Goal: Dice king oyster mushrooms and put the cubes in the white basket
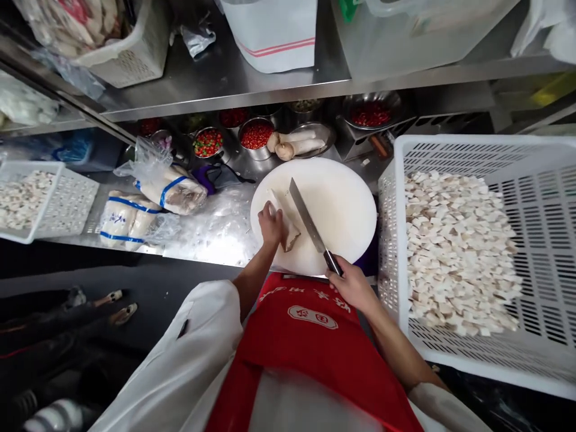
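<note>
My left hand (270,224) is closed over a pale king oyster mushroom (290,234) on the left half of the round white cutting board (351,204). The mushroom's stem end pokes out above my fingers and its brownish cap end below them. In my right hand (353,285) is the dark handle of a kitchen knife (308,217). Its long blade points up and to the left across the board, just right of the mushroom and apart from it. Two whole king oyster mushrooms (299,146) lie on a metal dish behind the board.
A large white basket (398,240) of cut mushroom pieces (459,252) stands right of the board. Bagged mushrooms (126,219) and a smaller white basket (74,201) are on the left. Bowls of chopped chillies (256,135) line the back beneath a steel shelf (270,90).
</note>
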A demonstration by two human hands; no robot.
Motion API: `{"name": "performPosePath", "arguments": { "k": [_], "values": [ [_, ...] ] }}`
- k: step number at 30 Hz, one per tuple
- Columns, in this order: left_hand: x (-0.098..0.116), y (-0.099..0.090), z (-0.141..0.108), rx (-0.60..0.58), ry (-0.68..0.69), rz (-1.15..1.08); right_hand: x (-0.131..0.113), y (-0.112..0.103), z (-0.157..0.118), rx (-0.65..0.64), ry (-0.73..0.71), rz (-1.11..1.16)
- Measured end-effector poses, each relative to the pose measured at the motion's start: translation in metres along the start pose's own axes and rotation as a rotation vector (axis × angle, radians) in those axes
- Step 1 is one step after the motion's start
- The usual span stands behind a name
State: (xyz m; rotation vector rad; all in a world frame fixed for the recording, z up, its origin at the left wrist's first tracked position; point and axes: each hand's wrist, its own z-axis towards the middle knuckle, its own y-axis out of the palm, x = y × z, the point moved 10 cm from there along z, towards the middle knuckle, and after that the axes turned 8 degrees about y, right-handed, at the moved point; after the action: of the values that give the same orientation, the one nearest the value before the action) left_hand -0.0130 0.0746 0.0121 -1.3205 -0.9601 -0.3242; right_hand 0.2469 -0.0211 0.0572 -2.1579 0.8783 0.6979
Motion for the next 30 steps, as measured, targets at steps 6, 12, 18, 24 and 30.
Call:
{"name": "performPosePath", "arguments": {
  "k": [6,12,18,24,30],
  "values": [
    [0.001,0.004,-0.026,0.055,0.046,0.012,-0.016,-0.006,0.024,0.000,-0.082,-0.344],
    [0.026,-0.003,-0.018,-0.285,0.668,0.228,-0.027,-0.016,0.017,0.013,-0.075,-0.426],
    [0.035,0.008,0.002,-0.587,1.005,0.267,-0.051,-0.011,-0.020,0.090,-0.119,-0.533],
    [0.025,0.033,0.018,-0.684,1.022,0.356,-0.054,0.014,-0.034,0.051,-0.042,-0.541],
    [0.035,0.019,0.017,-0.443,1.249,0.162,-0.068,0.010,-0.041,0.094,-0.093,-0.585]
  ]
}}
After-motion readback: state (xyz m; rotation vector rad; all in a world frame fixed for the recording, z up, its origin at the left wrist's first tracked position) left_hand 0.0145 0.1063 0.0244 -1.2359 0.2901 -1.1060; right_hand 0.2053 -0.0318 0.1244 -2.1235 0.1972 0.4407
